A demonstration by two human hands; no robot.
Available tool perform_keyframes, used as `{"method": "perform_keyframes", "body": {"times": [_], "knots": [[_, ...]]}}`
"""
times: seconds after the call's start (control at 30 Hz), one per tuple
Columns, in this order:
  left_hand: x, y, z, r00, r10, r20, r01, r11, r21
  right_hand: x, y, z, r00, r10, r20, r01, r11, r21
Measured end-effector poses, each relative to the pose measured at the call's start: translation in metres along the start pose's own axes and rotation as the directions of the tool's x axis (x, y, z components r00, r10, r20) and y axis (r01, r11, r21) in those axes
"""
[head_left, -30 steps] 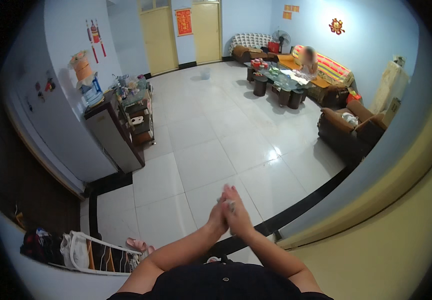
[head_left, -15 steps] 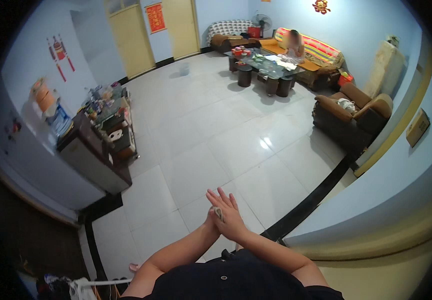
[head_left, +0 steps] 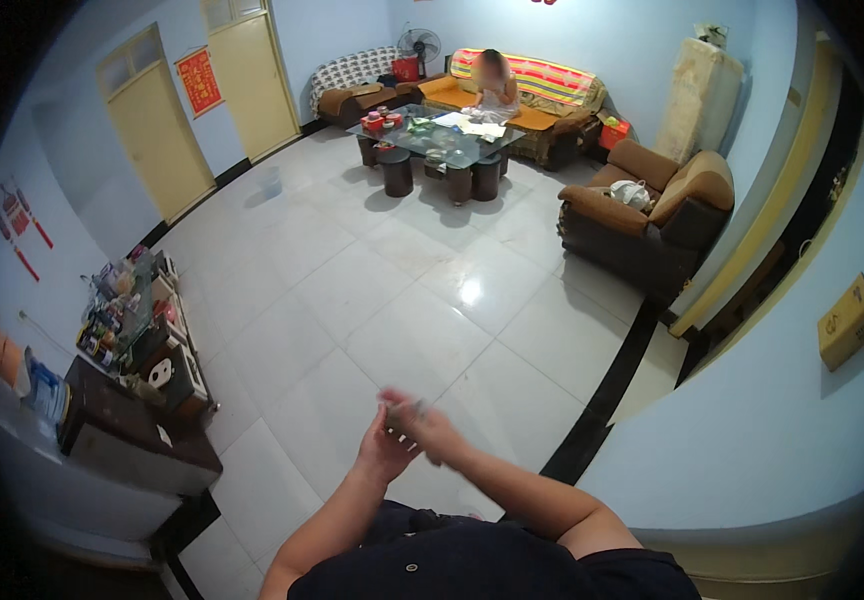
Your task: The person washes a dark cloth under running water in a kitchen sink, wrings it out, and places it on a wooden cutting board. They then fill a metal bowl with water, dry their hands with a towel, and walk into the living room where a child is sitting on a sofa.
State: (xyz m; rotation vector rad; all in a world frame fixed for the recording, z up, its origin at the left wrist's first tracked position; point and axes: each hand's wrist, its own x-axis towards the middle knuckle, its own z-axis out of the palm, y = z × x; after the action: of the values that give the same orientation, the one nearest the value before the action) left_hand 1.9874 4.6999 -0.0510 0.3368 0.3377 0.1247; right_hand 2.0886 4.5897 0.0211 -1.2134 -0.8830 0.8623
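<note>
Tiled floor (head_left: pixel 352 280), bin (head_left: pixel 270 182) beyond hands (head_left: pixel 385 453).

Pale blue walls (head_left: pixel 612 35) border a shiny white tiled floor (head_left: pixel 352 300).

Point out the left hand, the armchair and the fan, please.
Left hand (head_left: pixel 385 456), head view: middle of the hand.
Armchair (head_left: pixel 620 252), head view: dark side panel.
Fan (head_left: pixel 420 43), head view: round front guard.

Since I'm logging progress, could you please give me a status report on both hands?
Left hand, right hand: close together, right one blurred. Small greyish thing between them, too blurred to name. Armchair ahead, to the right, clear of both.
</note>
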Motion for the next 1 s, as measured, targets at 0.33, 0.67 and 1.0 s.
{"method": "perform_keyframes", "body": {"times": [0.33,0.67,1.0], "knots": [[0.095,0.147,0.03,0.979,0.087,-0.183,-0.092,0.996,-0.02,0.201,0.031,0.021,0.957,-0.214,-0.198,0.037,0.765,-0.643],[0.178,0.283,-0.098,0.929,0.369,-0.012,-0.351,0.874,-0.337,0.355,0.037,0.117,0.94,-0.33,0.085,0.257,0.522,-0.814],[0.208,0.409,-0.044,0.912,0.295,-0.285,-0.199,0.925,0.323,0.46,0.096,-0.003,0.892,0.354,0.281,-0.45,0.635,0.628]]}}
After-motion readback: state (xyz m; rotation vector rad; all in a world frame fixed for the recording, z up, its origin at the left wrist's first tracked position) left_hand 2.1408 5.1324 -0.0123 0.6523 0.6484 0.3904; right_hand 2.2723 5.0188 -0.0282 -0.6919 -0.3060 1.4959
